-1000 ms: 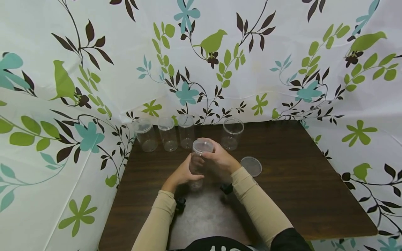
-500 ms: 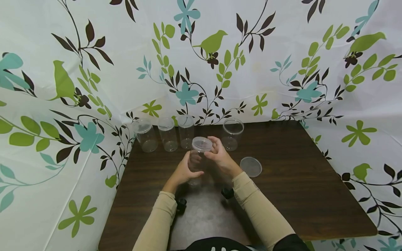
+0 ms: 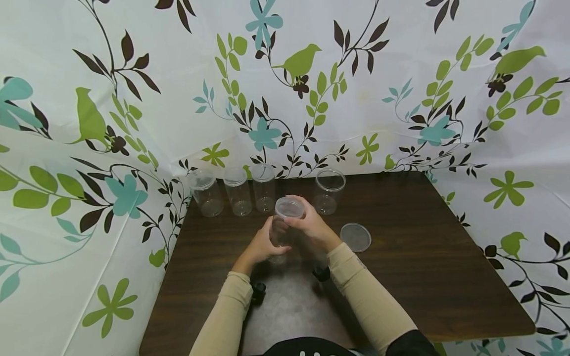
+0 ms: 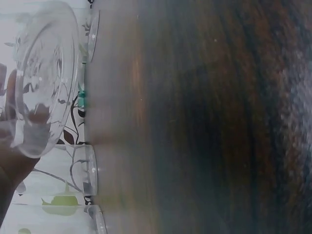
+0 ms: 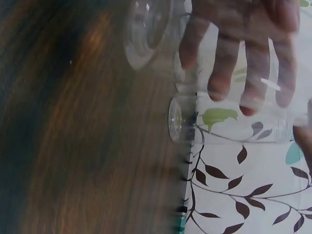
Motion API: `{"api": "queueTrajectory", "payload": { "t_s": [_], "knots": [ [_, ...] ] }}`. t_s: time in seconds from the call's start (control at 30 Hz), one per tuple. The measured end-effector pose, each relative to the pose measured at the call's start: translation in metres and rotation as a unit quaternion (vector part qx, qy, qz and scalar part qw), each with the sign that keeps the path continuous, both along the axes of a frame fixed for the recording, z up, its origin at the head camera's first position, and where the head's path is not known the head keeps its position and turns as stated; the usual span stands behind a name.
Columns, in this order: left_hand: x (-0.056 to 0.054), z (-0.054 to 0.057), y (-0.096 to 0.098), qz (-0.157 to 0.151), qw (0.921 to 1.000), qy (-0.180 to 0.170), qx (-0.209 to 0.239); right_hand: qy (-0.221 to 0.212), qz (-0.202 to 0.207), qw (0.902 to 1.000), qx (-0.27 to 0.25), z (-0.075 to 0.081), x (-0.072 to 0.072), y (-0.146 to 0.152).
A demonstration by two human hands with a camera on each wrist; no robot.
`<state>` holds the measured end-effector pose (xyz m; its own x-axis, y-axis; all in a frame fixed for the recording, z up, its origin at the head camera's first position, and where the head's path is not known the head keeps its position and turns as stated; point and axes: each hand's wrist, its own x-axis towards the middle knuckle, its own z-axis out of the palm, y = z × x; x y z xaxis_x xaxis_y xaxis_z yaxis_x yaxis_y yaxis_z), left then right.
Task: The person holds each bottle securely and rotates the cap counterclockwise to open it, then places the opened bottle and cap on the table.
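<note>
A clear plastic jar (image 3: 279,231) is held up above the table, roughly upright with its lid (image 3: 289,207) on top. My left hand (image 3: 261,244) grips the body from the left, fingers wrapped round its far side. Those fingers show through the clear wall in the right wrist view, beyond the jar base (image 5: 148,34). At the top, my right hand (image 3: 314,228) holds the lid between thumb and fingers. In the left wrist view the jar's round base (image 4: 48,83) fills the upper left.
Three lidded clear jars (image 3: 238,193) stand at the back left of the brown table (image 3: 427,277). Behind my right hand stands another jar (image 3: 329,190), its top seemingly uncovered. A loose clear disc lid (image 3: 355,237) lies right of that hand. A patterned curtain borders the table.
Half a second ago my right fingers were loosened from the lid; now they are back round it. The jar's top has shifted slightly right and down. The other jars have not moved.
</note>
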<state>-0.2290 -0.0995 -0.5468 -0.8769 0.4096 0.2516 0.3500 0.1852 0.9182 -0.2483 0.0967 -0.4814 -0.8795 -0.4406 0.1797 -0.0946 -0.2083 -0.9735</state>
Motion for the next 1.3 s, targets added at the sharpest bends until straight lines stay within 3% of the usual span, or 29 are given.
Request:
{"api": "queueTrajectory", "payload": {
  "t_s": [0.3, 0.4, 0.6, 0.73, 0.97, 1.07, 1.3],
  "knots": [
    [0.002, -0.002, 0.001, -0.065, 0.9952, -0.046, 0.057, -0.010, 0.101, 0.9949, 0.002, 0.001, -0.010, 0.014],
    [0.001, -0.001, 0.001, -0.056, 0.9953, -0.045, 0.064, -0.024, 0.099, 0.9944, -0.026, -0.001, -0.010, 0.013],
    [0.010, 0.021, -0.004, -0.014, 0.9977, -0.027, 0.061, -0.018, 0.056, 0.9953, -0.078, -0.008, -0.008, 0.008],
    [0.012, 0.029, -0.007, 0.003, 0.9986, -0.017, 0.050, -0.020, 0.026, 0.9969, -0.071, -0.009, -0.004, 0.005],
    [0.013, 0.030, -0.009, 0.013, 0.9992, -0.016, 0.033, -0.008, 0.033, 0.9990, -0.029, -0.009, -0.003, 0.003],
    [0.014, 0.030, -0.008, 0.008, 0.9994, -0.018, 0.027, 0.005, 0.038, 0.9992, -0.011, -0.008, -0.004, 0.002],
    [0.014, 0.030, -0.005, -0.047, 0.9980, -0.033, 0.027, 0.046, 0.068, 0.9964, 0.019, -0.006, -0.009, 0.006]
  ]
}}
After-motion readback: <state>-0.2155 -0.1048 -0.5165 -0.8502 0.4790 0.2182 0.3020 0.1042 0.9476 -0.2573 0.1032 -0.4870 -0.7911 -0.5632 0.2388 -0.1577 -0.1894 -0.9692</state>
